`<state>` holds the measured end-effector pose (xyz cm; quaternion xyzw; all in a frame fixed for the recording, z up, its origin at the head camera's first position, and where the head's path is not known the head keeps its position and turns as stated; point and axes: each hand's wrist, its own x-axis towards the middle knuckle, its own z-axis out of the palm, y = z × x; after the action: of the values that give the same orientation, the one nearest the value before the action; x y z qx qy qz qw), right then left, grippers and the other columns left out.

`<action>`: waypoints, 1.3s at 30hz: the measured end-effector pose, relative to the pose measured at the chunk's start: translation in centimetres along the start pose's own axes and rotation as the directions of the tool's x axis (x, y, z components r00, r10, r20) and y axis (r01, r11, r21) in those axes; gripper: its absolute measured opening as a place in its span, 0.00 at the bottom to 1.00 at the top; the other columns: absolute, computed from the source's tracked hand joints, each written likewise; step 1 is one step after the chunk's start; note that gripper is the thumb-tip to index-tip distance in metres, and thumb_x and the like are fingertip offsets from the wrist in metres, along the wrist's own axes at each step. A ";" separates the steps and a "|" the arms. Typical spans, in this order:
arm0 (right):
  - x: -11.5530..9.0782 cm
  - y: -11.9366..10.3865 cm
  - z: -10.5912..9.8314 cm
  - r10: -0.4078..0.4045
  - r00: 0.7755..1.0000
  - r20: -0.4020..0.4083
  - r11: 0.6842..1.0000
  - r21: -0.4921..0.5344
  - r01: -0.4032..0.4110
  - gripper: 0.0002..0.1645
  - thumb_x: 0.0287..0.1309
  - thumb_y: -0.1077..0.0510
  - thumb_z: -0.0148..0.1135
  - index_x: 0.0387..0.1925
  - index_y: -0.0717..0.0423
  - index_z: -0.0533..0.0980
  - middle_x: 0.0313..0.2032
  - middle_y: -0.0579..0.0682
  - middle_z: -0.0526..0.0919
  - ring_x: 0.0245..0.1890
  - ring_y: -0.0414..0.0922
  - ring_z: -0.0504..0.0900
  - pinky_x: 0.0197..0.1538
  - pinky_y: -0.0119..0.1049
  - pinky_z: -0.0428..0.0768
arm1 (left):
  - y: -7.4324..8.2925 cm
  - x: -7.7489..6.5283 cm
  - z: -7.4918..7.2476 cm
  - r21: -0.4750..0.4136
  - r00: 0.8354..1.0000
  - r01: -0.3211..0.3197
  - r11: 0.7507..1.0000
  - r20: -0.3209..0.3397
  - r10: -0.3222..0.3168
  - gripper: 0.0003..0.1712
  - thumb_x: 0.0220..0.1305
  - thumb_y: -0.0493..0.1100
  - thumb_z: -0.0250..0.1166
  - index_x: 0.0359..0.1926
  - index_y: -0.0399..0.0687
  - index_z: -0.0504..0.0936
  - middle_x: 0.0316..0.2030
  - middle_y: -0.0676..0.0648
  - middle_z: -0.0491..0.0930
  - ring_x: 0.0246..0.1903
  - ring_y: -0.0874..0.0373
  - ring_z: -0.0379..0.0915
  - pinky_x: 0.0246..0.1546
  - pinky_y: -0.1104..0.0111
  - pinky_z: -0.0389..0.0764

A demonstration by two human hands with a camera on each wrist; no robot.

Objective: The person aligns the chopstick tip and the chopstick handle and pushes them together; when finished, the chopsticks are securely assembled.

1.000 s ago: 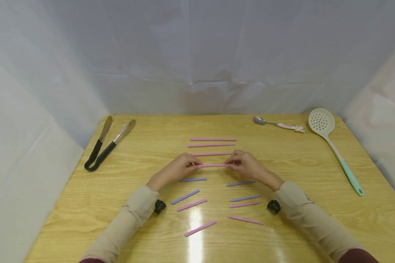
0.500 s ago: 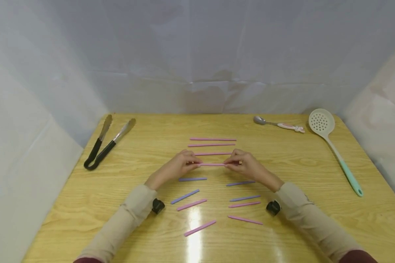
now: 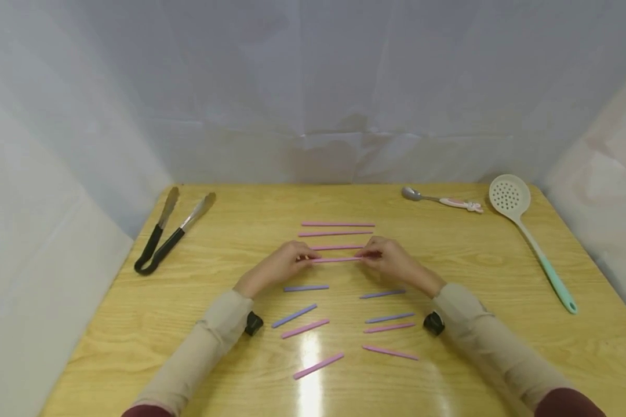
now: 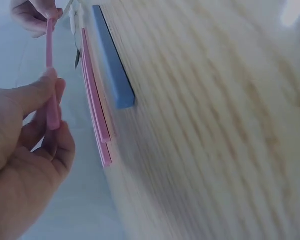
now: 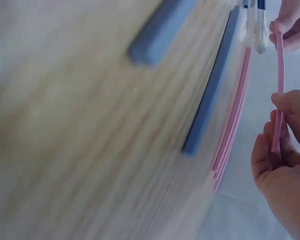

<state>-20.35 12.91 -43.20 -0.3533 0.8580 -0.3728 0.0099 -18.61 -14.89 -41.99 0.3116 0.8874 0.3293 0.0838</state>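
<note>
In the head view, a slim pink stick (image 3: 337, 260) is stretched level between both hands at mid-table. My left hand (image 3: 281, 264) pinches its left end between thumb and fingers; my right hand (image 3: 391, 260) pinches the right end. Both wrist views show the stick raised over the wood, thumb on one side and fingertips on the other. Just behind it lies another long pink stick (image 3: 337, 247). Two more long pink sticks, one nearer (image 3: 335, 234) and one farther (image 3: 338, 224), lie parallel beyond that.
Shorter blue (image 3: 306, 288) and pink (image 3: 305, 328) sticks lie nearer me in two columns, left and right (image 3: 390, 328). Black-handled tongs (image 3: 174, 234) rest at the left. A spoon (image 3: 440, 200) and a skimmer (image 3: 532, 240) lie at the right. White sheeting (image 3: 334, 87) rises behind the table.
The held stick has shifted slightly away from me, closer to the row of long pink sticks in the head view. Both hands keep pinching its ends; the loose sticks stay in place.
</note>
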 end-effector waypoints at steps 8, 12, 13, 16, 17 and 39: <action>1.1 0.8 0.1 0.084 0.992 0.089 0.994 -0.070 -0.078 0.07 0.56 0.64 0.65 0.37 0.63 0.83 0.30 0.49 0.80 0.30 0.40 0.74 0.35 0.29 0.76 | -0.1 0.1 -0.2 0.020 0.996 0.078 0.997 0.045 -0.079 0.13 0.64 0.32 0.60 0.49 0.34 0.81 0.41 0.40 0.82 0.41 0.51 0.78 0.44 0.67 0.80; 1.5 0.9 0.3 0.103 0.986 0.135 0.992 -0.088 -0.092 0.07 0.57 0.64 0.64 0.37 0.63 0.83 0.30 0.50 0.81 0.32 0.42 0.75 0.36 0.31 0.76 | -0.3 0.3 -0.1 0.032 0.991 0.120 0.992 0.057 -0.122 0.13 0.65 0.33 0.59 0.49 0.35 0.81 0.43 0.41 0.82 0.43 0.51 0.77 0.47 0.64 0.79; 1.6 1.0 0.3 0.110 0.984 0.143 0.991 -0.095 -0.097 0.07 0.57 0.64 0.64 0.37 0.64 0.83 0.31 0.50 0.81 0.32 0.43 0.75 0.37 0.32 0.76 | -0.4 0.4 0.0 0.035 0.989 0.131 0.991 0.059 -0.133 0.13 0.66 0.34 0.59 0.50 0.35 0.81 0.44 0.41 0.82 0.45 0.51 0.77 0.48 0.63 0.79; 1.8 1.1 0.5 0.136 0.979 0.154 0.987 -0.101 -0.121 0.08 0.58 0.64 0.63 0.38 0.64 0.83 0.32 0.52 0.81 0.34 0.45 0.77 0.39 0.35 0.78 | -0.5 0.6 0.0 0.042 0.987 0.149 0.988 0.060 -0.152 0.13 0.66 0.34 0.58 0.50 0.36 0.81 0.47 0.41 0.81 0.48 0.50 0.76 0.52 0.61 0.77; 1.8 1.1 0.5 0.140 0.978 0.155 0.987 -0.103 -0.125 0.08 0.58 0.64 0.63 0.38 0.64 0.83 0.33 0.52 0.81 0.35 0.45 0.77 0.40 0.36 0.78 | -0.6 0.7 0.1 0.046 0.986 0.151 0.988 0.060 -0.153 0.13 0.66 0.34 0.58 0.50 0.36 0.81 0.47 0.41 0.81 0.49 0.50 0.76 0.53 0.61 0.77; 2.5 1.8 0.8 0.109 0.984 0.138 0.987 -0.129 -0.092 0.06 0.57 0.64 0.64 0.35 0.62 0.83 0.34 0.53 0.84 0.37 0.48 0.80 0.43 0.40 0.79 | -1.2 0.9 0.3 0.048 0.984 0.168 0.985 0.045 -0.170 0.11 0.66 0.36 0.59 0.47 0.35 0.82 0.41 0.42 0.82 0.42 0.53 0.77 0.46 0.65 0.79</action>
<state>-23.05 11.67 -44.31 -0.3355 0.8930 -0.2920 0.0694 -19.83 -14.86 -42.97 0.2448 0.9153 0.2937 0.1264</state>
